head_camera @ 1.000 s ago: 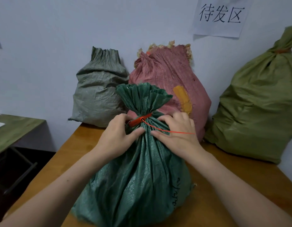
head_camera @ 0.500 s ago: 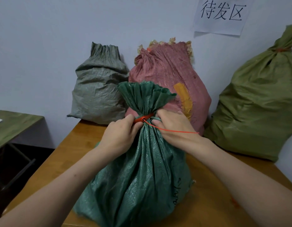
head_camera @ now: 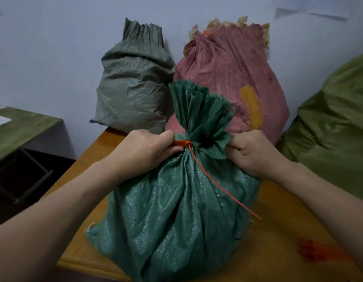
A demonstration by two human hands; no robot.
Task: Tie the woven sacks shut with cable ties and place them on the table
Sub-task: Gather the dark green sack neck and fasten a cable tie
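Two hands flank the green sack (head_camera: 176,210) on the surface (head_camera: 278,251): left hand (head_camera: 140,153) fingers grip the red cable tie (head_camera: 181,143), right hand (head_camera: 252,151) fingers clutch its gathered neck.

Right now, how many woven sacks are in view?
4: a dark green sack in front; a grey sack back left; a pink sack behind the green one; an olive sack at the right edge. Others may be out of frame.

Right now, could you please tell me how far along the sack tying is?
Done: the grey sack, pink sack and olive sack stand on the table. In hand: the dark green sack wears the red cable tie; the left hand grips the tie, the right hand the neck. Left: probably just letting go.
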